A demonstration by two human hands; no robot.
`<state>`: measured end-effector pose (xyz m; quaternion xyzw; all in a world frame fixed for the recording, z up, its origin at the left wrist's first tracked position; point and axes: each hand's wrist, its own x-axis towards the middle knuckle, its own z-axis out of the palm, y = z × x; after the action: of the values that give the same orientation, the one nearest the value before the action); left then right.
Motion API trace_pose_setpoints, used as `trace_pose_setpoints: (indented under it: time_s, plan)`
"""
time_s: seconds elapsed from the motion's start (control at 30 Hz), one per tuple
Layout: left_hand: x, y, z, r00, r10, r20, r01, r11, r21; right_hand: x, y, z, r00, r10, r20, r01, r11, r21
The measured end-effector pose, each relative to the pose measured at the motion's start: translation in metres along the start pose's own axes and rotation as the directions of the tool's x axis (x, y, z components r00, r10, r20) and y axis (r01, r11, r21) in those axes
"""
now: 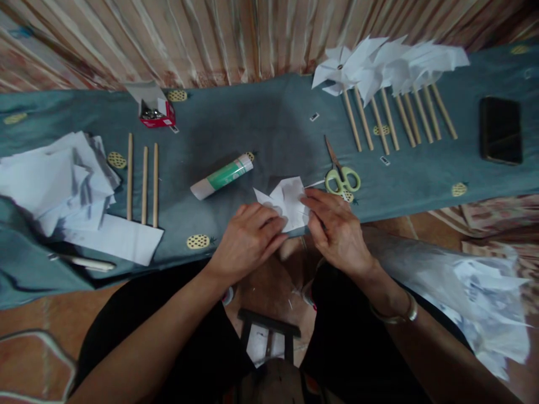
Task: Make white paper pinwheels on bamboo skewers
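Forearms (168, 325), hands (251, 238) on paper (292, 197), corner (261, 195) pointing far-left

The cloth (269, 115) is grey-blue with yellow pineapples (197, 242) — the paper (293, 197) white, the glue stick (223, 176) green-and-white, the scissor handles (342, 177) light green

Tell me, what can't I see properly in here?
All in the head view:
Part of the folded paper, covered by the left hand and right hand.
Far side of the paper pile, cut off by the picture's left edge.
Small things in the red box, too tiny and dark.
Lettering on the tube, blurred.
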<state>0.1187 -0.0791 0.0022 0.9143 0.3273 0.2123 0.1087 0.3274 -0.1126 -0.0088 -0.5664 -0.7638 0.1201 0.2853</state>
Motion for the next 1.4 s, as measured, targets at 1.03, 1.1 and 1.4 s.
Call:
trace_pose_setpoints:
  time_s: [1.03, 1.1, 1.4]
  plan:
    - [-0.007, 0.005, 0.002, 1.000, 0.028, 0.000, -0.028, 0.999, 0.039, 0.016, 0.005, -0.002, 0.975, 0.168, 0.142, -0.212, 0.888, 0.409]
    - [-0.008, 0.007, 0.004, 0.999, 0.037, -0.026, -0.037, 0.999, 0.014, 0.018, 0.002, 0.002, 0.978, 0.169, 0.125, -0.203, 0.909, 0.364]
    - [-0.009, 0.007, 0.008, 0.995, 0.086, -0.042, -0.087, 0.996, -0.013, 0.018, -0.002, 0.012, 0.991, 0.132, 0.024, -0.134, 0.967, 0.216]
